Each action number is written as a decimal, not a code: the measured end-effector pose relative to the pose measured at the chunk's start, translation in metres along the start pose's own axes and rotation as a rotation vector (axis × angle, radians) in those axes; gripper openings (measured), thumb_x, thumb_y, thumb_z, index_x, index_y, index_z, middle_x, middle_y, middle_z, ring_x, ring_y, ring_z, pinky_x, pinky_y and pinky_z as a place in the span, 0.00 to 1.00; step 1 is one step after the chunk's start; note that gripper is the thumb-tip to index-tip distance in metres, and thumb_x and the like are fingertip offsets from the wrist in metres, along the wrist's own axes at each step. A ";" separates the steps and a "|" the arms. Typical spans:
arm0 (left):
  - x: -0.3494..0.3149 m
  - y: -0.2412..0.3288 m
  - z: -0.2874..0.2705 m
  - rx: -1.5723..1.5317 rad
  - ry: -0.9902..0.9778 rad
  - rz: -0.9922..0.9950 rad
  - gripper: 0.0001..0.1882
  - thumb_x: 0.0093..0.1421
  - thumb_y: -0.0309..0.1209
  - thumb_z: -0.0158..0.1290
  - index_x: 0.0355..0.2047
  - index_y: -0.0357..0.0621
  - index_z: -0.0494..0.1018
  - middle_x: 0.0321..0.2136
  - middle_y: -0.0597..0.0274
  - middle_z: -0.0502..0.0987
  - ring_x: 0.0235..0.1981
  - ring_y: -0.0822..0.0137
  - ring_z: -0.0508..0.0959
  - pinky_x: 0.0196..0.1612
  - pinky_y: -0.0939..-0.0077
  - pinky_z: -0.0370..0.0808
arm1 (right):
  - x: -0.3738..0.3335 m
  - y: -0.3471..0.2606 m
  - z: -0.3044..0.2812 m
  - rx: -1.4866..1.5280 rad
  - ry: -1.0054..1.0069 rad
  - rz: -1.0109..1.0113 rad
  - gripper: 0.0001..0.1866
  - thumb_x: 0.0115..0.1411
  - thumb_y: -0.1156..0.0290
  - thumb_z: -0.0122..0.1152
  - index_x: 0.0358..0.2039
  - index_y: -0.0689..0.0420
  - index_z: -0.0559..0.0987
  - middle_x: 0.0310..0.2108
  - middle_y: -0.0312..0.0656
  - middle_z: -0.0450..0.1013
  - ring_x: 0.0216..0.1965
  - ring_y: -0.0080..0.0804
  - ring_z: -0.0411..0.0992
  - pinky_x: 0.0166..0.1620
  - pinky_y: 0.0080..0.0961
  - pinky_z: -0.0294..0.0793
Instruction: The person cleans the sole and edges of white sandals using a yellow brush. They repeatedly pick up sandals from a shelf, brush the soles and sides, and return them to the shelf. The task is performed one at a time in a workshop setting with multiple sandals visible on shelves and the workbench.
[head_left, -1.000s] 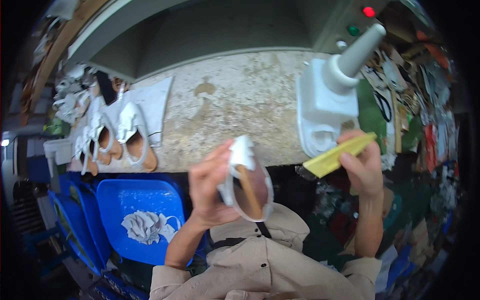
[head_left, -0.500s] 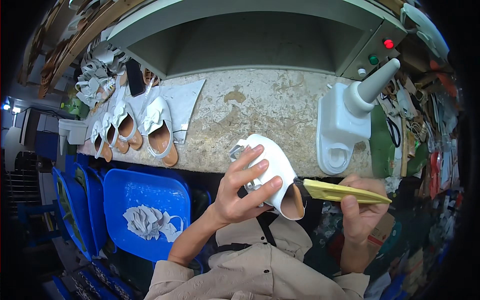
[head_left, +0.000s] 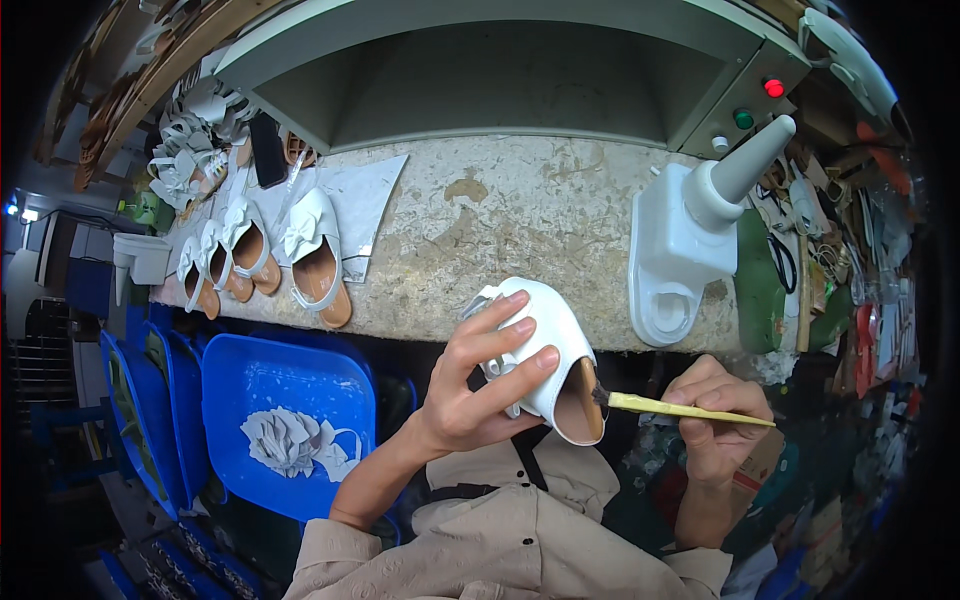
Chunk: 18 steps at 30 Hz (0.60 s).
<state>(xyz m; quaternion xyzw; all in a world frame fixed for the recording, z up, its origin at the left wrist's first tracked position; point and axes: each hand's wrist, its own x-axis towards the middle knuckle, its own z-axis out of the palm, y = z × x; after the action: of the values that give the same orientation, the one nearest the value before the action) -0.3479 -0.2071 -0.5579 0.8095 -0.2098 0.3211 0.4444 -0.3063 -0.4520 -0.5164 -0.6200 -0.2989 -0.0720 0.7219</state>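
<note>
My left hand (head_left: 490, 375) is wrapped over a white shoe (head_left: 545, 330), fingers spread across its upper. The shoe is tilted above my lap, just off the bench's front edge, and its tan insole shows in the opening that faces right. In my right hand (head_left: 715, 410) is a brush (head_left: 660, 405) with a flat yellow handle, seen nearly edge-on. Its dark bristles meet the rim of the shoe's opening, at the insole edge. Part of the shoe is hidden behind my left fingers.
White sandals with bows (head_left: 313, 250) stand at the bench's left. A white bottle with a cone spout (head_left: 685, 240) stands right. Behind is a grey metal box (head_left: 500, 90) with a lit red light. A blue bin (head_left: 225, 400) holding white pieces (head_left: 290, 440) sits lower left.
The brush has turned from showing its broad face to nearly edge-on, and its bristles have moved down along the shoe's opening. My left hand keeps its hold on the shoe.
</note>
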 end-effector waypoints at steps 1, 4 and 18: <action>0.001 0.001 0.000 -0.011 -0.004 -0.009 0.36 0.34 0.30 0.75 0.49 0.50 0.77 0.49 0.57 0.69 0.56 0.46 0.72 0.56 0.55 0.75 | 0.000 0.000 -0.001 -0.008 -0.010 -0.006 0.10 0.55 0.78 0.68 0.36 0.60 0.76 0.28 0.49 0.80 0.26 0.35 0.76 0.29 0.24 0.74; 0.002 0.003 -0.003 -0.038 -0.020 -0.041 0.37 0.34 0.29 0.74 0.49 0.47 0.77 0.49 0.56 0.69 0.55 0.46 0.73 0.55 0.56 0.75 | -0.003 -0.002 -0.001 0.006 -0.010 -0.006 0.10 0.54 0.76 0.70 0.34 0.59 0.76 0.28 0.49 0.80 0.26 0.35 0.76 0.28 0.24 0.74; 0.004 0.012 -0.008 -0.143 -0.130 -0.175 0.38 0.35 0.23 0.69 0.52 0.41 0.75 0.47 0.54 0.71 0.52 0.49 0.75 0.53 0.59 0.76 | 0.005 -0.007 0.001 -0.037 0.018 -0.011 0.10 0.53 0.75 0.70 0.32 0.58 0.75 0.29 0.49 0.80 0.26 0.37 0.76 0.29 0.25 0.75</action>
<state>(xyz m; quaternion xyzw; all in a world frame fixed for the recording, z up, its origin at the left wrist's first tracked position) -0.3548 -0.2070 -0.5448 0.8100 -0.1893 0.2122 0.5129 -0.3061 -0.4511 -0.5081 -0.6309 -0.2941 -0.0870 0.7127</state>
